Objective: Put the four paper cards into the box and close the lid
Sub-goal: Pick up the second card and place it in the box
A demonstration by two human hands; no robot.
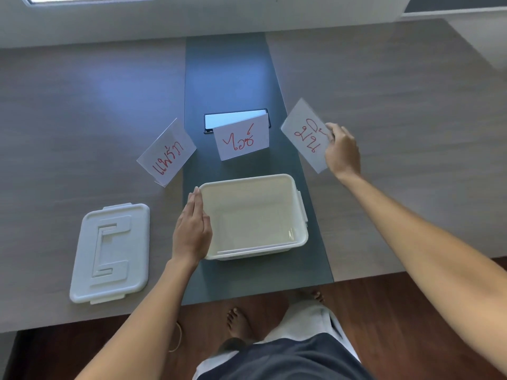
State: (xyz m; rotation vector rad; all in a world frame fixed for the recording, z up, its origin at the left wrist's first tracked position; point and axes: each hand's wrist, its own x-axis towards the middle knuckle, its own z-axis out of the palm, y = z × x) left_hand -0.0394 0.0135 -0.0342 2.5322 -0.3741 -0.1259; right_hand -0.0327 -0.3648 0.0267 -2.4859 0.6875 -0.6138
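An open white plastic box (300, 215) stands on the dark centre strip of the table. A white card (252, 249) lies flat on its bottom. My left hand (192, 229) rests flat against the box's left wall, fingers together. My right hand (341, 149) pinches the right edge of a white card with red writing (304, 135), held tilted above the table, right of the box. Two more folded cards with red writing stand on the table: one (167, 154) at the left, one (241, 139) in the middle behind the box. The white lid (109, 253) lies flat left of the box.
A black phone (233, 119) lies behind the middle card. The grey table (397, 105) has its near edge just below the box and lid. My bare feet (238, 325) and dark wooden floor show under the edge.
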